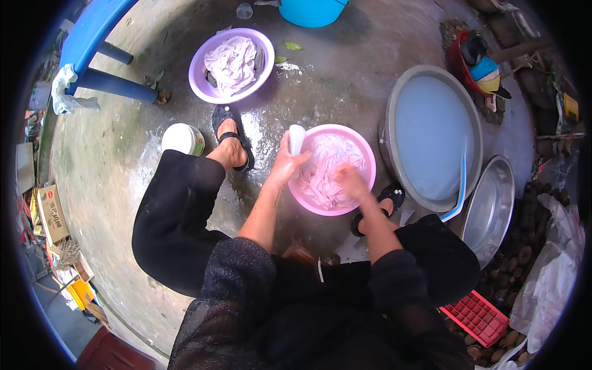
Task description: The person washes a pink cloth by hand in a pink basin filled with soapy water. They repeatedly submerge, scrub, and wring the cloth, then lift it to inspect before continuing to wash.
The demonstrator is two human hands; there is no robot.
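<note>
My left hand [287, 159] is closed around a white plastic item [296, 138], perhaps a bottle or scoop, at the left rim of a pink plastic basin [369, 157]. Wet pink cloth [323, 178] lies in sudsy water inside that basin. My right hand [350, 180] is over the cloth at the basin's right side; it is blurred, so whether its fingers grip any fabric cannot be told. Beyond my left foot, a lilac basin [196, 78] holds a bunched pale pink cloth [233, 62] on top of darker fabric.
A large grey tub [393, 129] of cloudy water, with a blue-and-white hose [462, 185] over its rim, stands right, beside a metal basin [490, 208]. A white-lidded tub [178, 138] sits left. A bright blue bucket [312, 11] and blue plastic furniture [88, 46] stand farther off.
</note>
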